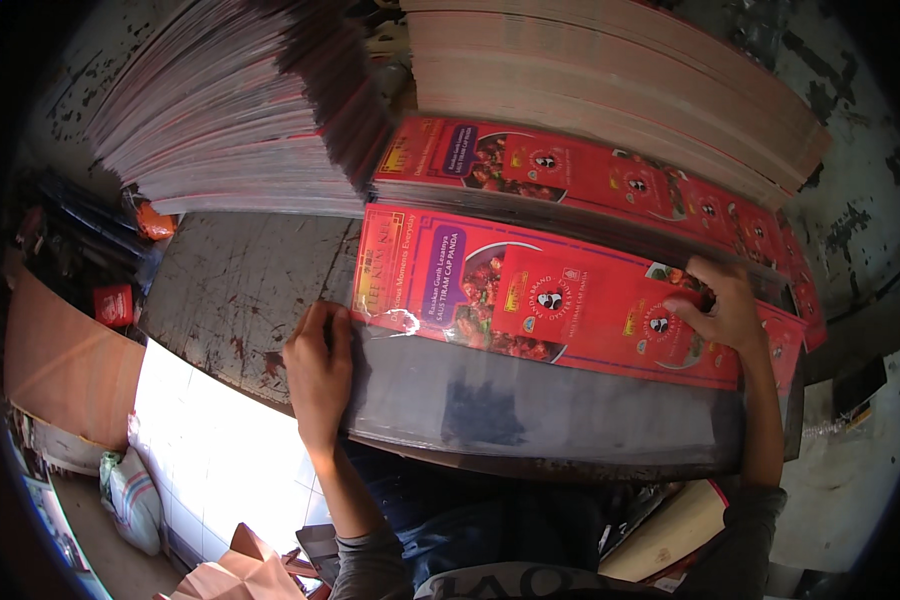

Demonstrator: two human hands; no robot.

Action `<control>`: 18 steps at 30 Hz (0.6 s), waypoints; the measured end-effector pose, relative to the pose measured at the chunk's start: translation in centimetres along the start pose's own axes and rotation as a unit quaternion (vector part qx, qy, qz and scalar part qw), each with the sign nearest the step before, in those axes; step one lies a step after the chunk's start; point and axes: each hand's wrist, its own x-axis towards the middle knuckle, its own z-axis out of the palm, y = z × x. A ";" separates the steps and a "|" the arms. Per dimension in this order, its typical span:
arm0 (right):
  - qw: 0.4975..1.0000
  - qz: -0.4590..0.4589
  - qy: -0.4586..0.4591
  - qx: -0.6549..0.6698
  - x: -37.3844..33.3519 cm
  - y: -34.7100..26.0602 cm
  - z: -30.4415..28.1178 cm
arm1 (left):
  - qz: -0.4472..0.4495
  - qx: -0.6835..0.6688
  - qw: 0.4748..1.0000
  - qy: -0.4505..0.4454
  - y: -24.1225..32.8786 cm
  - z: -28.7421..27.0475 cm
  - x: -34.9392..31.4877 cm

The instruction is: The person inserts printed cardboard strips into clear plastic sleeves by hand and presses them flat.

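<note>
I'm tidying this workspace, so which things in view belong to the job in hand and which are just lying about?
Job in hand:
- long red printed sheet, right hand on it
- glossy grey plastic sheet, left hand at its edge
- tall red-edged stack, probably

Just lying about, seemingly:
- small red packet
- small orange bundle
- white striped sack
- creased brown cardboard

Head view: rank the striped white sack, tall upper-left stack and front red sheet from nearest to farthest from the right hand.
1. Front red sheet, under the right hand.
2. Tall upper-left stack, toward the back.
3. Striped white sack, low on the left.
</note>
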 end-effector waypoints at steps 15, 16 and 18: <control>0.988 0.079 -0.119 0.059 0.1 1.2 1.7 | 0.001 0.002 1.000 0.008 -0.4 0.4 0.3; 0.989 0.076 -0.115 0.059 0.1 1.2 1.8 | 0.004 0.002 1.000 0.012 -0.5 0.2 0.2; 0.990 0.030 -0.120 0.065 0.1 1.4 1.9 | -0.001 0.008 1.000 0.006 -0.5 0.1 0.2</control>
